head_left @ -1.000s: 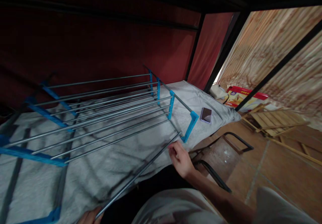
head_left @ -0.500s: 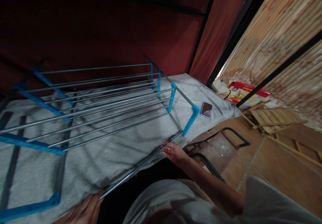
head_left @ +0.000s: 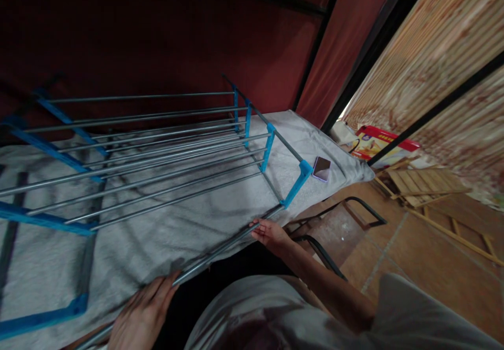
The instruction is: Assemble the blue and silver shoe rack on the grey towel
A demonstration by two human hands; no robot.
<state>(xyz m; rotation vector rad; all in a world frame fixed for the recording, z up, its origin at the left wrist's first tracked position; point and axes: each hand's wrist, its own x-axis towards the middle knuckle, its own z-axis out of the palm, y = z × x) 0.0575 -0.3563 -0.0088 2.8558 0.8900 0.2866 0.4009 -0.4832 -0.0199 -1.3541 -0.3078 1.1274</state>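
Two hands meet one loose metal rod [head_left: 224, 242] at the near edge of a bed covered with a grey cloth [head_left: 157, 234]. Left hand [head_left: 144, 313]: fingers spread flat along the rod's lower end, resting on it rather than closed round it. Right hand [head_left: 271, 233]: fingers lightly curled about the rod near its upper end; whether the grip is fully closed cannot be told. The rod runs slantwise from the lower left up towards a blue corner connector [head_left: 299, 179] of the rack [head_left: 157, 145], its tip near that connector; whether it has entered a socket cannot be made out.

Progress, as judged: the rack looks largely assembled, with several tiers of parallel silver rods seated in blue plastic side pieces, lying on its side on the bed. The rod in hand appears to be a remaining piece, not yet seated.

Appearance: thin, straight, silver-grey tube, matching those already fitted. A phone [head_left: 322, 168] lies on the cloth just beyond the connector.
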